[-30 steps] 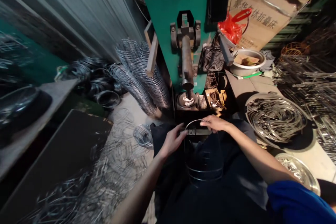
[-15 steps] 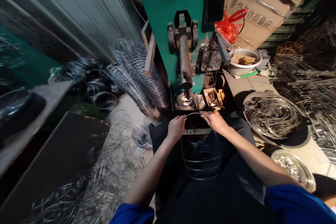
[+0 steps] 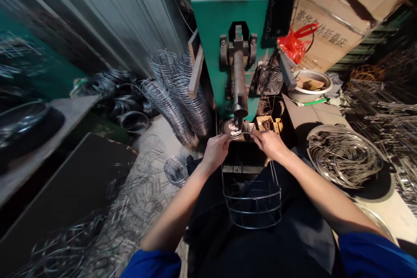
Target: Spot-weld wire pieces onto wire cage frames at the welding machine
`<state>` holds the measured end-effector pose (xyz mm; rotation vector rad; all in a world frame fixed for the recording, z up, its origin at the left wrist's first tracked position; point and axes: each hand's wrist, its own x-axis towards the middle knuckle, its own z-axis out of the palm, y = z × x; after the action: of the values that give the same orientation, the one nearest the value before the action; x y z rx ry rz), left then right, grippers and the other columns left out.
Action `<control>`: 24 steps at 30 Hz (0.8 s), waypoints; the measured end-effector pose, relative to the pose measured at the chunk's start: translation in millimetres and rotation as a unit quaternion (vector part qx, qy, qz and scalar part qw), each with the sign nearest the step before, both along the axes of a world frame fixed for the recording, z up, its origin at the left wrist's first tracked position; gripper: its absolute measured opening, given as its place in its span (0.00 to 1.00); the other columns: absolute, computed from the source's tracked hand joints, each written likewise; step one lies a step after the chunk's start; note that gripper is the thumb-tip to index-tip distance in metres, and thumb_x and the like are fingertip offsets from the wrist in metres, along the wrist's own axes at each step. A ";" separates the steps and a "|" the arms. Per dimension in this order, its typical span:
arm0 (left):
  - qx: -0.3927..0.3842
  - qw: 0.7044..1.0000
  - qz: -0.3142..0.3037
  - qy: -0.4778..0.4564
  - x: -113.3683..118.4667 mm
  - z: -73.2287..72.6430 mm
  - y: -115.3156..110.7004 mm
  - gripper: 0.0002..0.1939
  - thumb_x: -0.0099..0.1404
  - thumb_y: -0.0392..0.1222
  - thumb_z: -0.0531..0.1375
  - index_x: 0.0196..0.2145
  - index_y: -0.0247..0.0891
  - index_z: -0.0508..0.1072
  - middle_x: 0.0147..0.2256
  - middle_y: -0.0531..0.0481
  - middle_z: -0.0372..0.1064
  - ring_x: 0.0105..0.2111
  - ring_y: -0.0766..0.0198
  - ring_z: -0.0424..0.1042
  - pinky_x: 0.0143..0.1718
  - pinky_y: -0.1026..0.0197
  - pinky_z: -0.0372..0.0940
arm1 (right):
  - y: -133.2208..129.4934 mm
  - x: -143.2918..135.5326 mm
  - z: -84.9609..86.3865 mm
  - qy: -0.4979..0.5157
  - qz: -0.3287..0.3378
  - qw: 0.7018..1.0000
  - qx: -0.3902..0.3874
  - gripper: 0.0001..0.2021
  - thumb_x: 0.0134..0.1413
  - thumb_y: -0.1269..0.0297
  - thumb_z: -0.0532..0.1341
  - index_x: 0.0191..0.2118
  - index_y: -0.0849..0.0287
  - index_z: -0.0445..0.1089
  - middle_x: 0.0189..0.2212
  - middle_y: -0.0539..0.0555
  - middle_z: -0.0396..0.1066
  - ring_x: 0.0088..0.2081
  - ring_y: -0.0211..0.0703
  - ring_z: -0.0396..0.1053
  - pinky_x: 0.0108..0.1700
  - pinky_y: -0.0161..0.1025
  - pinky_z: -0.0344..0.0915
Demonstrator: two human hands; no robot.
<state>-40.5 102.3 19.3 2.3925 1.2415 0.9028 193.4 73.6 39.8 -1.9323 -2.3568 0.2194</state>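
My left hand and my right hand pinch opposite ends of a short curved wire on the far side of a wire basket. The basket's curved wires hang below my hands, over my dark-clad lap. Between my fingertips, the curved wire lies at the lower electrode of a green spot welder. Just above it comes down the welder's round metal ram, its tip close to the wire. Whether tip and wire touch, I cannot tell.
Stacked wire rings stand left of the welder. Loose wire pieces litter the floor. At right are a round tray of bent wires, a metal bowl and a cardboard box. A small yellow box sits beside the electrode.
Both hands have moved forward, bringing the curved wire from in front of the welder to the lower electrode. The basket has come along, and the camera view has shifted slightly.
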 end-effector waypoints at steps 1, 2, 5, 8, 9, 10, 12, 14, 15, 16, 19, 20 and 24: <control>0.004 1.000 0.001 0.004 -0.9 0.2 2.2 0.10 0.69 0.34 0.56 0.36 0.36 0.78 0.31 0.46 0.77 0.30 0.62 0.74 0.34 0.64 0.64 | 2.2 -0.9 2.2 -0.002 0.003 1.000 0.000 0.19 0.69 0.58 0.48 0.52 0.55 0.72 0.34 0.59 0.77 0.33 0.47 0.74 0.35 0.37 0.61; 0.007 1.000 0.002 0.005 -1.7 0.4 4.3 0.10 0.69 0.34 0.56 0.36 0.36 0.78 0.31 0.46 0.77 0.30 0.62 0.74 0.34 0.64 0.64 | 4.0 -1.6 4.2 -0.003 0.007 1.000 0.001 0.19 0.69 0.58 0.48 0.53 0.55 0.72 0.35 0.59 0.78 0.34 0.47 0.74 0.36 0.37 0.61; 0.006 1.000 0.004 0.004 -3.1 1.1 8.8 0.10 0.68 0.34 0.56 0.38 0.35 0.78 0.31 0.45 0.76 0.30 0.62 0.74 0.34 0.64 0.64 | 7.7 -2.9 8.1 -0.002 0.012 1.000 0.007 0.19 0.69 0.58 0.48 0.55 0.55 0.71 0.35 0.59 0.78 0.35 0.47 0.74 0.37 0.37 0.61; -0.004 1.000 0.006 0.009 -3.0 2.3 10.3 0.10 0.68 0.34 0.55 0.37 0.35 0.78 0.31 0.45 0.76 0.29 0.62 0.74 0.34 0.63 0.64 | 9.5 -2.9 8.4 0.002 0.011 1.000 0.006 0.20 0.69 0.58 0.47 0.57 0.55 0.70 0.35 0.59 0.78 0.35 0.46 0.74 0.37 0.37 0.61; -0.006 1.000 0.006 0.011 -2.9 2.7 10.4 0.11 0.68 0.33 0.55 0.36 0.35 0.78 0.30 0.45 0.76 0.29 0.62 0.74 0.33 0.64 0.63 | 10.0 -2.9 8.1 0.003 0.013 1.000 0.006 0.20 0.69 0.58 0.48 0.56 0.55 0.70 0.35 0.59 0.78 0.35 0.46 0.74 0.38 0.37 0.62; -0.007 1.000 0.007 0.012 -2.7 3.1 10.5 0.11 0.68 0.33 0.56 0.35 0.35 0.78 0.30 0.45 0.76 0.29 0.62 0.74 0.33 0.64 0.63 | 10.5 -2.9 7.8 0.004 0.015 1.000 0.007 0.19 0.69 0.59 0.48 0.56 0.55 0.71 0.35 0.59 0.78 0.36 0.46 0.74 0.38 0.37 0.62; -0.008 1.000 0.008 0.012 -2.4 4.0 11.0 0.11 0.68 0.33 0.56 0.35 0.36 0.78 0.30 0.46 0.76 0.29 0.62 0.73 0.32 0.64 0.63 | 11.7 -3.2 7.9 0.008 0.018 1.000 0.009 0.19 0.69 0.59 0.49 0.54 0.56 0.72 0.35 0.59 0.78 0.36 0.47 0.75 0.39 0.37 0.62; -0.011 1.000 0.008 0.012 -2.5 5.1 12.4 0.11 0.68 0.33 0.55 0.36 0.36 0.79 0.30 0.46 0.76 0.29 0.63 0.74 0.32 0.65 0.63 | 13.2 -3.8 8.6 0.011 0.017 1.000 0.011 0.18 0.68 0.59 0.49 0.52 0.56 0.73 0.35 0.59 0.78 0.35 0.47 0.75 0.38 0.37 0.62; -0.012 1.000 0.008 0.013 -2.7 5.6 13.3 0.11 0.68 0.33 0.55 0.37 0.36 0.79 0.30 0.46 0.76 0.29 0.63 0.74 0.33 0.65 0.63 | 14.1 -4.1 9.0 0.012 0.015 1.000 0.012 0.18 0.68 0.59 0.49 0.51 0.56 0.74 0.34 0.59 0.78 0.35 0.46 0.75 0.37 0.37 0.62; -0.014 1.000 0.008 0.013 -3.0 5.8 14.3 0.11 0.68 0.33 0.55 0.37 0.36 0.79 0.30 0.46 0.77 0.29 0.63 0.74 0.33 0.65 0.63 | 15.0 -4.3 9.1 0.012 0.016 1.000 0.012 0.17 0.68 0.60 0.50 0.50 0.56 0.74 0.34 0.59 0.78 0.34 0.46 0.75 0.37 0.36 0.62; -0.014 1.000 0.009 0.012 -3.5 4.8 16.5 0.11 0.68 0.34 0.55 0.37 0.37 0.79 0.30 0.47 0.77 0.29 0.63 0.74 0.33 0.65 0.63 | 17.1 -4.4 8.2 0.012 0.018 1.000 0.019 0.17 0.68 0.60 0.50 0.49 0.56 0.74 0.34 0.58 0.78 0.34 0.46 0.75 0.36 0.36 0.62; -0.013 1.000 0.010 0.010 -3.6 4.0 16.8 0.11 0.69 0.34 0.55 0.37 0.37 0.79 0.30 0.47 0.77 0.29 0.63 0.74 0.33 0.65 0.63 | 17.5 -4.3 7.6 0.012 0.020 0.999 0.022 0.17 0.68 0.60 0.50 0.50 0.55 0.74 0.35 0.58 0.78 0.34 0.46 0.75 0.36 0.36 0.61; -0.010 1.000 0.006 -0.001 -2.7 0.3 16.2 0.12 0.69 0.35 0.54 0.35 0.36 0.78 0.30 0.46 0.76 0.29 0.64 0.73 0.33 0.65 0.63 | 18.1 -3.8 6.3 0.027 0.024 0.999 0.017 0.18 0.69 0.59 0.49 0.49 0.55 0.74 0.33 0.57 0.78 0.34 0.46 0.75 0.36 0.36 0.61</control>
<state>-43.3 118.5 19.6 2.3712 1.2605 0.8919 189.6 91.6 46.1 -1.8337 -2.3576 0.2307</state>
